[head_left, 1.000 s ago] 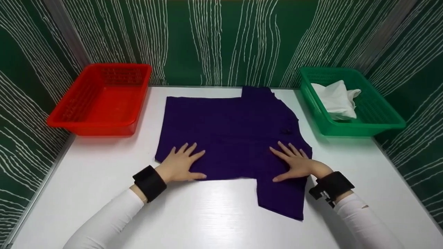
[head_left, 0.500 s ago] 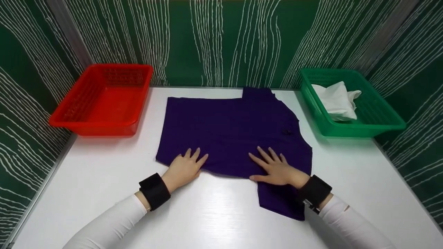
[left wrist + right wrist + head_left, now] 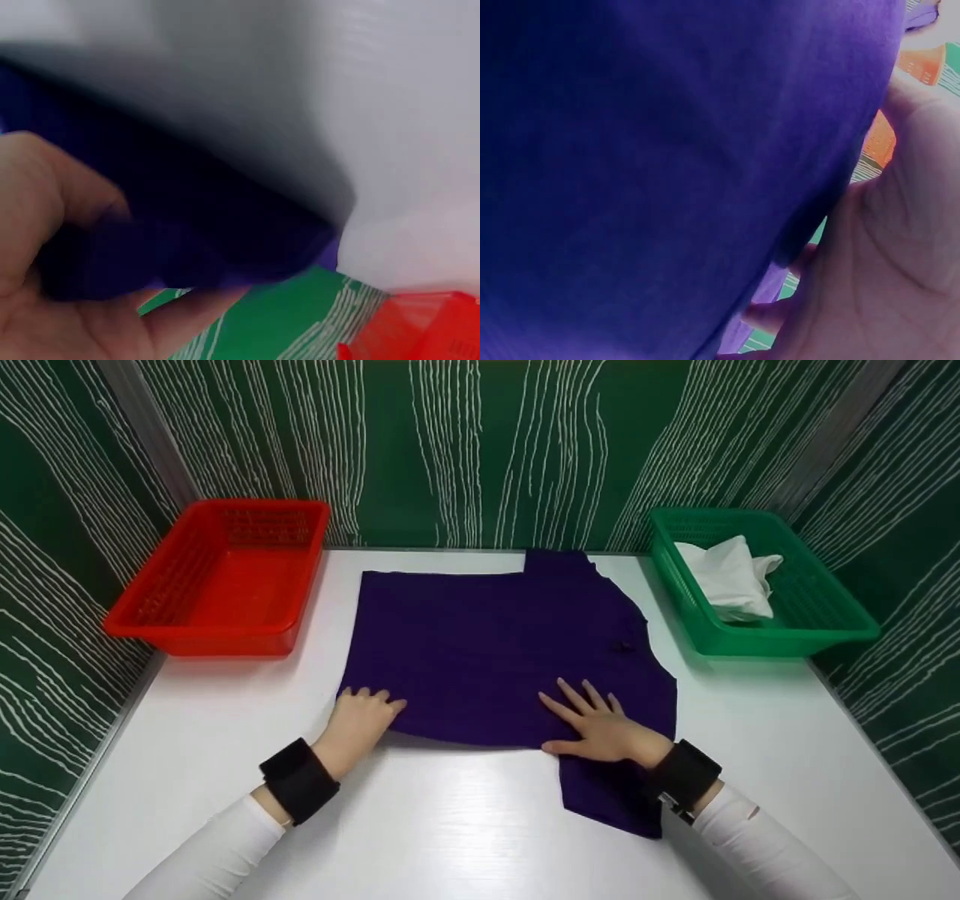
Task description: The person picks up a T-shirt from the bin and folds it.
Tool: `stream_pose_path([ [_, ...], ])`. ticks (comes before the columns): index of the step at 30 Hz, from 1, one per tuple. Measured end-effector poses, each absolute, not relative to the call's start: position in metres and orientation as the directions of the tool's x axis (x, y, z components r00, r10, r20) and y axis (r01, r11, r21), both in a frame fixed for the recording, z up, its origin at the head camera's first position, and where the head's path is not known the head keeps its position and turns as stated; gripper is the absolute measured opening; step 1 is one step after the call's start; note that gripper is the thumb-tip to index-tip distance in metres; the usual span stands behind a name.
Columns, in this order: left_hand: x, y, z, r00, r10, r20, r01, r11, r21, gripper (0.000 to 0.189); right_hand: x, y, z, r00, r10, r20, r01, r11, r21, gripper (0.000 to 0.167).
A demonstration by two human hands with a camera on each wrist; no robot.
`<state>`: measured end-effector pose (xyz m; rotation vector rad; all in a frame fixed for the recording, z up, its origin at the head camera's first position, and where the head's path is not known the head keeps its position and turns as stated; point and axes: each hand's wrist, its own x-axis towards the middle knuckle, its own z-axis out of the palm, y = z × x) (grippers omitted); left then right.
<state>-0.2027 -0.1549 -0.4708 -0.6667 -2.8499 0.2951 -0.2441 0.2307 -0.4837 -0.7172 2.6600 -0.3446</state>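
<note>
A dark purple short-sleeved shirt [image 3: 480, 645] lies flat on the white table, its hem to the left and its neck side to the right. My left hand [image 3: 358, 729] grips its near edge by the hem corner; in the left wrist view the thumb and fingers hold the raised purple cloth [image 3: 187, 202] between them. Over by the near sleeve, my right hand [image 3: 604, 731] rests on the shirt with its fingers spread. In the right wrist view, the palm [image 3: 907, 247] is beside the purple fabric.
A red plastic basket [image 3: 199, 641] stands at the back left. At the back right is a green basket [image 3: 780, 643] with a crumpled white cloth [image 3: 727, 581] inside. Green walls with white lines enclose the white table [image 3: 465, 825] on the back and sides.
My left hand has slid left along the shirt's near edge and taken hold near the hem corner. My right hand moved left from the neck side, then stayed there, spread on the cloth.
</note>
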Motion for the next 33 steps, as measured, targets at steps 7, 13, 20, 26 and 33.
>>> stream_pose_path([
  [7,-0.186,-0.174,-0.446,-0.893,0.434,-0.121,0.430,0.901,0.055,0.048,-0.244,0.232,-0.477,-0.804,-0.518,-0.293,-0.429,0.845,-0.319,0.087],
  [13,-0.199,-0.176,-0.441,-0.889,0.425,-0.173,0.393,0.900,0.189,0.066,-0.246,0.235,-0.473,-0.813,-0.516,-0.270,-0.423,0.842,-0.335,0.083],
  [20,-0.230,-0.173,-0.461,-0.893,0.434,-0.120,0.400,0.887,0.231,0.084,-0.261,0.255,-0.477,-0.866,-0.496,-0.071,-0.465,0.848,-0.253,0.085],
  [26,-0.249,-0.176,-0.475,-0.869,0.459,-0.185,0.399,0.872,0.284,0.108,-0.272,0.275,-0.475,-0.875,-0.385,-0.294,-0.301,0.907,-0.294,0.122],
  [33,-0.253,-0.186,-0.477,-0.858,0.449,-0.249,0.365,0.875,0.319,0.114,-0.270,0.267,-0.470,-0.850,-0.327,-0.412,-0.253,0.941,-0.225,0.137],
])
